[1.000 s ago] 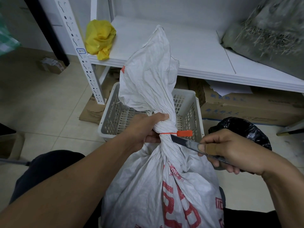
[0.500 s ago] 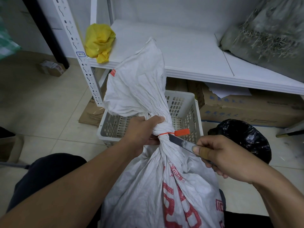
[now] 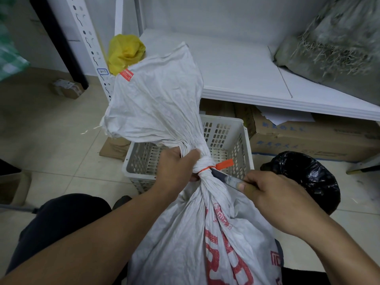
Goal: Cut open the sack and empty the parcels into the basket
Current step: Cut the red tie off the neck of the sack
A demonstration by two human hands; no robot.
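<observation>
At centre, sack point(image 3: 185, 233): stands upright between the person's knees; white woven cloth with red print, its neck point(image 3: 202, 171) twisted tight and the loose top fanning out toward 12 o'clock.
Tie point(image 3: 224, 163): orange plastic strap cinched round the neck, its tab pointing to 3 o'clock; this appears to be what seals the sack.
Left hand point(image 3: 174, 167): grip clamped round the neck right at the tie, from 9 o'clock; it probably holds the twist taut and steady for the cut.
Right hand point(image 3: 273, 194): grip closed on the knife handle, thumb laid along the back of the blade to guide it.
Knife point(image 3: 224, 177): comes in from 4 o'clock; its tip touches the neck just under the tie.
Basket point(image 3: 246, 145): pale slotted plastic, on the floor at 12 o'clock just behind the sack, close enough for tipping once the sack is open.
Parcels: none visible; presumably inside the sealed sack.
Black bag point(image 3: 304, 177): on the floor at 3 o'clock, beside the basket.
Shelf point(image 3: 236, 75): white board at 1 o'clock; a yellow bag point(image 3: 125, 52) lies on its left end at 11 o'clock.
Stage: the cut is not yet made, and nothing has been emptied.
</observation>
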